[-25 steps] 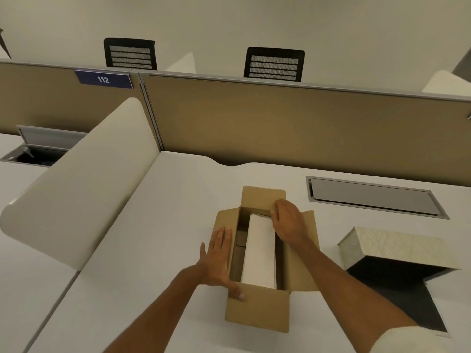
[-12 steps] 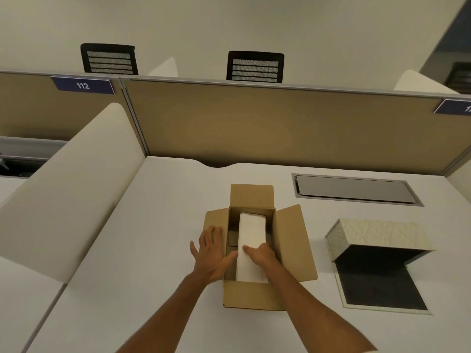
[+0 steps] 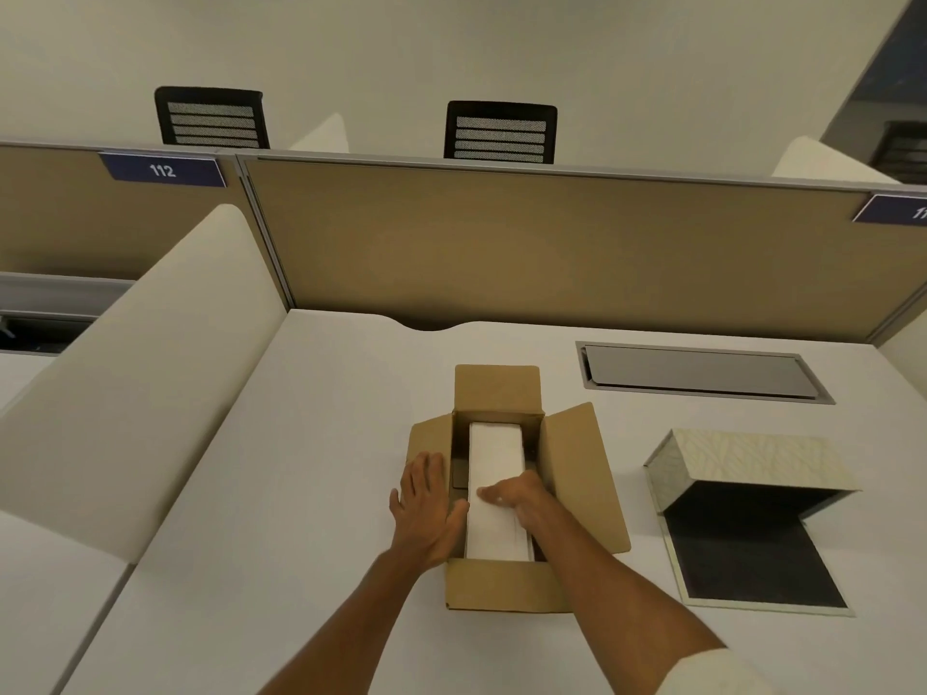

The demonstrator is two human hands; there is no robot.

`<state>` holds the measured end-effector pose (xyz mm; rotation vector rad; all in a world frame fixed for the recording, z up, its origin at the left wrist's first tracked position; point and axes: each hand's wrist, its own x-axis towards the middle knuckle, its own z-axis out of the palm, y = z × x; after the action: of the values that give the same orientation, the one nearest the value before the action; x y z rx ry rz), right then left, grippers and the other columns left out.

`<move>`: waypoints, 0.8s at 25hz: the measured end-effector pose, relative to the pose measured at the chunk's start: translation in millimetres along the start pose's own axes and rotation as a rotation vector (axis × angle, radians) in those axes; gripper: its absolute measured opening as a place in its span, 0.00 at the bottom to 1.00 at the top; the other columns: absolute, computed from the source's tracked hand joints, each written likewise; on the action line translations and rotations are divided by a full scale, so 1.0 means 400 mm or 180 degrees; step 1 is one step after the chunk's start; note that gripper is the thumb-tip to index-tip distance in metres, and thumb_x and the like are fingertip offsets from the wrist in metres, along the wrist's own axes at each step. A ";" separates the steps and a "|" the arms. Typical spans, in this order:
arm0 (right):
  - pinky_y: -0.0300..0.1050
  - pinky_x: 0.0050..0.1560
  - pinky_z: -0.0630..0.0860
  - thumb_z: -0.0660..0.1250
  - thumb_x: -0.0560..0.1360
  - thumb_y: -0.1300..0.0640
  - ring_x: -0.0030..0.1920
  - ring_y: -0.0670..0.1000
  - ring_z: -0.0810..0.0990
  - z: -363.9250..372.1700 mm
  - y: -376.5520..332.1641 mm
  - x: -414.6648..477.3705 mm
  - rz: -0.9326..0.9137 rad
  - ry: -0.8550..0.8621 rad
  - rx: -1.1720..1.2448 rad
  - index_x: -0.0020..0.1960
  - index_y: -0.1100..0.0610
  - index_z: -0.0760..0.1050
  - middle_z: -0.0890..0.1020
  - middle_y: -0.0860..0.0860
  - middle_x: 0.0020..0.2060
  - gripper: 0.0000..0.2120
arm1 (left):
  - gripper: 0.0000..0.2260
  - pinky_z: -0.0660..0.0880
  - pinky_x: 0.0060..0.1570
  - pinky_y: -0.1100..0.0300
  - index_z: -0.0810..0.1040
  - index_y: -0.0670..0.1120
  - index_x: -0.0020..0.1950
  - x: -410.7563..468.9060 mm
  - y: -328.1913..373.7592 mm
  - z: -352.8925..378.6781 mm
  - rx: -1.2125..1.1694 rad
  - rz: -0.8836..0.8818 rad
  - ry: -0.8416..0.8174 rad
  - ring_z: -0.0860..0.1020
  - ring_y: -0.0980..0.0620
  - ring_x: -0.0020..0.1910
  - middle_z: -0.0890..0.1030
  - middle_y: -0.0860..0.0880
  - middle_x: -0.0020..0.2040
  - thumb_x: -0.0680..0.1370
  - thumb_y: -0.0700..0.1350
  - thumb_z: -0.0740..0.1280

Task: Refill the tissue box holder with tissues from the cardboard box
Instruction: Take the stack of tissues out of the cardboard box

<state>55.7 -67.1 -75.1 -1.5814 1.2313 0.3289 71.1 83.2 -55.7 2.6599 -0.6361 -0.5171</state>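
Tissues (image 3: 494,486) — right hand (image 3: 516,496) fingers now curl over them; left hand (image 3: 426,509) splayed flat.

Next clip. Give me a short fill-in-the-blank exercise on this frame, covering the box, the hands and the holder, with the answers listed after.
1. The white tissue stack lies inside the open ____ box.
2. The right hand rests on top of the ____.
3. The left hand presses the box's ____ flap.
4. The tissue box holder stands open to the ____ of the box.

Missing words: cardboard; tissue stack; left; right
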 end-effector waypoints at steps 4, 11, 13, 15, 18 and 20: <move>0.58 0.67 0.71 0.83 0.58 0.53 0.68 0.61 0.71 0.017 -0.009 0.034 0.0189 -0.0236 -0.0078 0.71 0.64 0.62 0.70 0.60 0.69 0.49 | 0.31 0.50 0.75 0.41 0.43 0.44 0.78 0.001 0.000 0.001 -0.0010 0.0014 -0.0011 0.45 0.44 0.78 0.44 0.45 0.79 0.81 0.53 0.53; 0.58 0.68 0.69 0.84 0.53 0.48 0.71 0.61 0.66 0.026 -0.008 0.042 0.0292 -0.0161 -0.0210 0.74 0.62 0.55 0.65 0.59 0.73 0.59 | 0.30 0.51 0.75 0.42 0.42 0.44 0.78 0.004 -0.005 0.009 0.0075 0.0029 -0.0024 0.45 0.44 0.78 0.44 0.45 0.79 0.82 0.52 0.52; 0.60 0.67 0.71 0.85 0.43 0.47 0.69 0.61 0.69 0.033 0.011 0.075 0.0252 -0.0151 0.0033 0.73 0.61 0.57 0.67 0.59 0.71 0.66 | 0.30 0.52 0.75 0.42 0.42 0.44 0.78 0.006 -0.006 0.011 0.0071 0.0020 -0.0020 0.45 0.44 0.78 0.44 0.45 0.79 0.81 0.52 0.52; 0.59 0.66 0.71 0.85 0.40 0.46 0.67 0.61 0.70 0.030 0.009 0.032 0.0126 -0.0115 0.0235 0.72 0.61 0.57 0.69 0.59 0.69 0.67 | 0.30 0.52 0.74 0.41 0.43 0.44 0.78 0.007 -0.011 0.014 0.0057 0.0004 -0.0016 0.45 0.44 0.78 0.44 0.45 0.79 0.81 0.52 0.53; 0.59 0.67 0.71 0.85 0.51 0.51 0.68 0.61 0.69 0.018 0.013 -0.013 -0.0099 0.0030 0.0455 0.74 0.61 0.53 0.68 0.59 0.70 0.62 | 0.30 0.54 0.74 0.42 0.43 0.44 0.78 0.006 -0.015 0.015 0.0061 0.0017 0.0007 0.46 0.44 0.78 0.45 0.44 0.79 0.81 0.52 0.53; 0.61 0.66 0.71 0.85 0.46 0.48 0.68 0.61 0.70 0.023 0.017 -0.025 -0.0214 0.0019 0.0585 0.74 0.60 0.54 0.69 0.59 0.69 0.64 | 0.30 0.57 0.72 0.43 0.44 0.44 0.78 0.005 -0.015 0.014 0.0074 0.0029 0.0025 0.46 0.44 0.78 0.45 0.44 0.79 0.81 0.52 0.53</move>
<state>49.2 -53.4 -75.4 -1.4625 1.1756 0.1629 72.4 86.0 -63.7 2.6781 -0.6557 -0.4993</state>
